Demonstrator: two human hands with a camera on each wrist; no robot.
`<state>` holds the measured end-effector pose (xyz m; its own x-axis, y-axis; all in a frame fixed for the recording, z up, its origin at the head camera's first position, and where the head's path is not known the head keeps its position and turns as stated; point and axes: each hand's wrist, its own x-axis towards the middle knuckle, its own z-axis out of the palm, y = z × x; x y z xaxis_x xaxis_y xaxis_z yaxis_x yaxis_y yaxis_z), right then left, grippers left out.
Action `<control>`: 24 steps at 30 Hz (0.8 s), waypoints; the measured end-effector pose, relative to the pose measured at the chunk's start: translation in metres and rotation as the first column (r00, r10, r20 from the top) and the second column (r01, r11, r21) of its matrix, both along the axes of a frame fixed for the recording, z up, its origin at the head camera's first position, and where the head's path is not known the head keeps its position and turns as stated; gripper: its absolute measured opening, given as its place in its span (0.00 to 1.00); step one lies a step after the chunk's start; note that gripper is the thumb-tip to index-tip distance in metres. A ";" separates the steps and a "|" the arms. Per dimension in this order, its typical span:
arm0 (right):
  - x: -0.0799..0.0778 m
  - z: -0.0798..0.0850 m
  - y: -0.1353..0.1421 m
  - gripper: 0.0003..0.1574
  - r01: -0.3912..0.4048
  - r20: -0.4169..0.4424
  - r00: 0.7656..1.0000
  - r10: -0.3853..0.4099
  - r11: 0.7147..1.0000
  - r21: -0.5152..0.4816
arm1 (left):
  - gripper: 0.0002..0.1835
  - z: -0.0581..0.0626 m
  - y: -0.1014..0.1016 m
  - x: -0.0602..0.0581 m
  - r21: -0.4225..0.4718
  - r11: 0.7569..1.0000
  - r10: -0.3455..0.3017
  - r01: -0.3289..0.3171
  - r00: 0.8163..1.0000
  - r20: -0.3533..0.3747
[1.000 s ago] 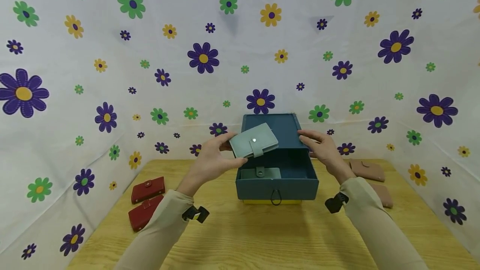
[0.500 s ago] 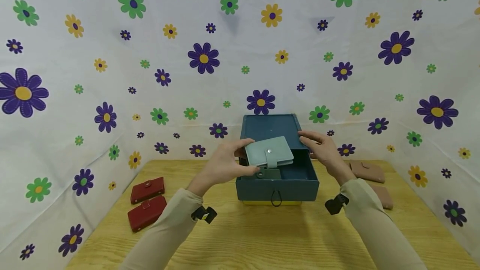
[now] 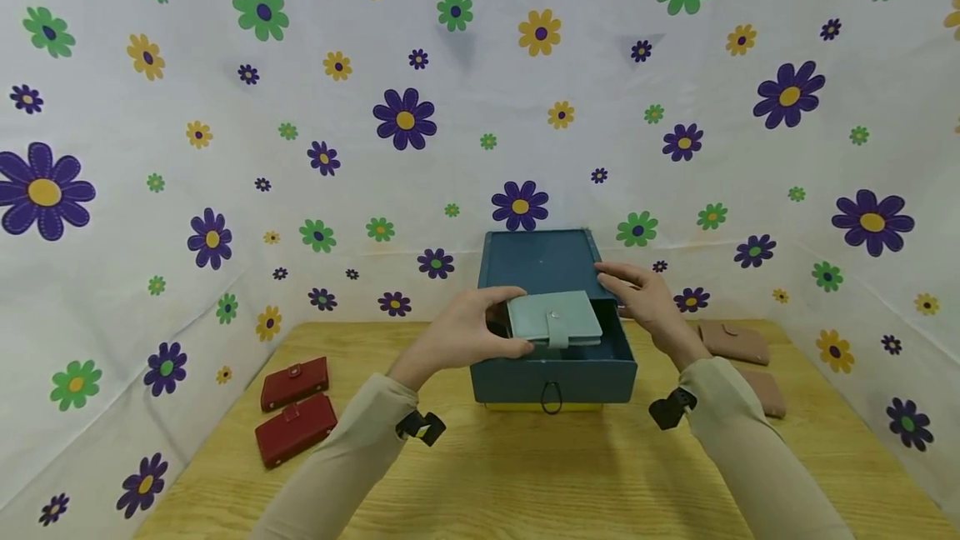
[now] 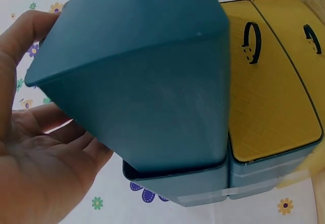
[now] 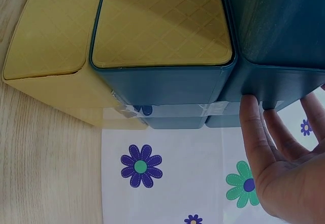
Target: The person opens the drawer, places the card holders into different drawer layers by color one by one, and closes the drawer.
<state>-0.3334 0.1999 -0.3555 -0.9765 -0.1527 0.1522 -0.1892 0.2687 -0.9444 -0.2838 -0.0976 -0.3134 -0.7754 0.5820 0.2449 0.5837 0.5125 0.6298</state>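
A pale green wallet [image 3: 551, 315] with a snap strap is pinched between thumb and fingers of my left hand [image 3: 461, 332], over the pulled-out blue drawer [image 3: 517, 382]. The wallet lies nearly level. In the left wrist view, the drawer's side [image 4: 142, 102] hides it from sight. My right hand [image 3: 648, 302] rests its fingertips against the right side of the blue drawer cabinet [image 3: 536, 261]. Those fingers are extended along the cabinet wall in the right wrist view, where the right hand [image 5: 289, 178] holds nothing.
Two red wallets [image 3: 296, 427] lie on the wooden table [image 3: 487, 482] at the left. Two tan wallets [image 3: 735, 342] lie at the right, one partly behind my sleeve. Yellow-fronted drawers [image 4: 274, 76] sit below the open one. A flowered cloth [image 3: 465, 165] stands behind.
My left hand has carried the pale green wallet right and down over the drawer, levelling it. A green wallet inside the drawer is now covered from view. My right hand stays put.
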 end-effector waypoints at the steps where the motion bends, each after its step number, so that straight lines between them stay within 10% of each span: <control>1: 0.000 0.000 0.000 0.35 -0.002 0.000 1.000 0.002 1.000 -0.004 | 0.37 0.000 0.001 0.000 -0.013 1.000 -0.005 0.005 1.000 0.001; 12: 0.001 -0.002 0.000 0.35 0.003 0.001 1.000 -0.003 1.000 -0.010 | 0.39 0.000 0.011 -0.005 -0.126 0.992 -0.024 0.026 1.000 0.012; 24: 0.000 -0.001 0.000 0.34 0.003 0.000 1.000 -0.003 1.000 -0.017 | 0.26 -0.002 0.010 -0.010 0.042 0.995 -0.093 0.093 0.996 -0.016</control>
<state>-0.3332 0.2001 -0.3562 -0.9769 -0.1473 0.1546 -0.1883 0.2528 -0.9490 -0.2941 -0.0872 -0.3154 -0.7146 0.6403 0.2816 0.6366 0.4285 0.6411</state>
